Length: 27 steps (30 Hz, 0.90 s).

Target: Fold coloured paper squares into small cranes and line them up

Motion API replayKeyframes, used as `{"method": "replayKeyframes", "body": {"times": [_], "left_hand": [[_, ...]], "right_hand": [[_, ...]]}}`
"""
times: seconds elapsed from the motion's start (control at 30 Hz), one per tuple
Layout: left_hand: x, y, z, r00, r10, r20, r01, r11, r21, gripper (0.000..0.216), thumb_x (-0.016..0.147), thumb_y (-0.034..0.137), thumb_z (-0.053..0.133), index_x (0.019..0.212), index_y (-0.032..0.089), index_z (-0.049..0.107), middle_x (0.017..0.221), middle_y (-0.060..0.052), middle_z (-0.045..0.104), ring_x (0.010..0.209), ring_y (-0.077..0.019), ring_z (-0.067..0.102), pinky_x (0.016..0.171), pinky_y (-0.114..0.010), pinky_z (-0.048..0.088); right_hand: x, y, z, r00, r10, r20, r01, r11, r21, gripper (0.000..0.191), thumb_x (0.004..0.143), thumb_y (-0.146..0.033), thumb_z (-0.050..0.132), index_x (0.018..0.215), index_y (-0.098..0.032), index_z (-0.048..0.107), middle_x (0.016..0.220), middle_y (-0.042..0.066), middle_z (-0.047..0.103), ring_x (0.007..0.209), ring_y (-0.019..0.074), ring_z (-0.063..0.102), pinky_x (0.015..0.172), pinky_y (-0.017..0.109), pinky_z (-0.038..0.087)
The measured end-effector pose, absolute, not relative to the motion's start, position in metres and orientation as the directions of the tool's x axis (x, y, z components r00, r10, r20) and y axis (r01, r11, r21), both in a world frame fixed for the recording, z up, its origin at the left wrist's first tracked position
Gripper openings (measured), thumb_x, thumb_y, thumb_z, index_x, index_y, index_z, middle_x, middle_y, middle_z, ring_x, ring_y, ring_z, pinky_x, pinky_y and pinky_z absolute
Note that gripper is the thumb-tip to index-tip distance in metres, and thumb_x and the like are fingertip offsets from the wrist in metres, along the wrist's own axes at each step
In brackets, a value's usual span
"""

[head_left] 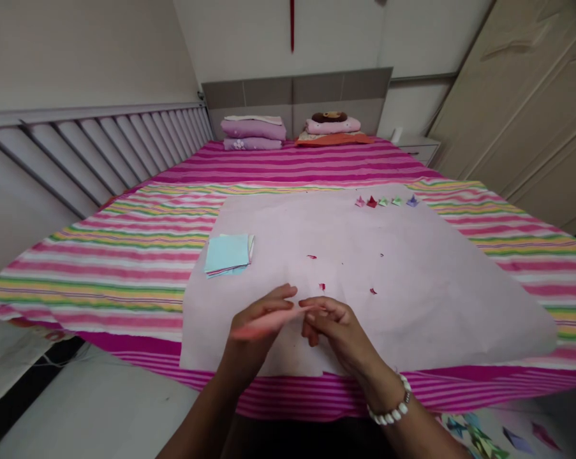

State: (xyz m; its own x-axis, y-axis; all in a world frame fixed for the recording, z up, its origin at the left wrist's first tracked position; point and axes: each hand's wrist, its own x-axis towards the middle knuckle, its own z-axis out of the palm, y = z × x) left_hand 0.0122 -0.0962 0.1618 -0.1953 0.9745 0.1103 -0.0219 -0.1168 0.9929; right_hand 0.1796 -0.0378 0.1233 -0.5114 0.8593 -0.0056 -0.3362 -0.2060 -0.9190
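My left hand (pixel 261 319) and my right hand (pixel 333 328) meet over the near edge of a large pale pink sheet (pixel 412 287) spread on the bed. Both pinch a folded strip of pink paper (pixel 273 320) that runs between them; the strip is blurred. A white bead bracelet (pixel 393 408) is on my right wrist. A stack of square papers (pixel 228 254), light blue on top, lies to the left. A row of several small folded paper pieces (pixel 386 201) sits at the sheet's far edge.
The bed has a pink, green and yellow striped cover (pixel 125 255). Small red paper scraps (pixel 322 286) dot the sheet. Folded pillows (pixel 253 132) lie at the headboard. A slatted rail (pixel 101 153) runs on the left, a wardrobe (pixel 531 95) on the right. Coloured folded papers (pixel 483 437) lie on the floor.
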Motion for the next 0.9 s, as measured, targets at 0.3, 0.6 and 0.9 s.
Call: {"method": "replayKeyframes", "body": {"times": [0.3, 0.6, 0.9], "left_hand": [[0.002, -0.092, 0.153, -0.192, 0.98, -0.047, -0.313, -0.016, 0.95, 0.056, 0.068, 0.027, 0.079, 0.122, 0.026, 0.062, 0.141, -0.01, 0.052, 0.123, -0.0302, 0.054, 0.094, -0.037, 0.048], [0.0, -0.093, 0.157, 0.098, 0.948, -0.302, -0.22, 0.317, 0.923, 0.035, 0.077, 0.042, 0.069, 0.101, 0.016, 0.073, 0.081, -0.007, 0.073, 0.071, -0.0191, 0.065, 0.062, -0.026, 0.047], [0.014, -0.095, 0.159, -0.002, 0.962, -0.274, -0.027, 0.274, 0.961, 0.029, 0.078, 0.038, 0.068, 0.094, 0.015, 0.074, 0.078, -0.005, 0.071, 0.071, -0.0184, 0.062, 0.062, -0.026, 0.043]], "right_hand": [[0.193, -0.032, 0.131, -0.405, 0.9, 0.162, -0.307, 0.033, -0.951, 0.02, 0.077, -0.024, 0.07, 0.096, -0.029, 0.074, 0.1, 0.002, 0.072, 0.09, 0.0196, 0.065, 0.08, 0.032, 0.051], [0.198, -0.027, 0.126, -0.46, 0.865, 0.199, -0.221, 0.105, -0.969, 0.027, 0.082, -0.019, 0.057, 0.1, -0.029, 0.074, 0.106, 0.001, 0.072, 0.106, 0.0242, 0.062, 0.098, 0.042, 0.045], [0.194, -0.027, 0.136, -0.439, 0.891, 0.113, -0.39, -0.076, -0.918, 0.044, 0.075, -0.037, 0.068, 0.118, -0.026, 0.065, 0.108, 0.008, 0.071, 0.091, 0.0247, 0.066, 0.081, 0.039, 0.052]]}}
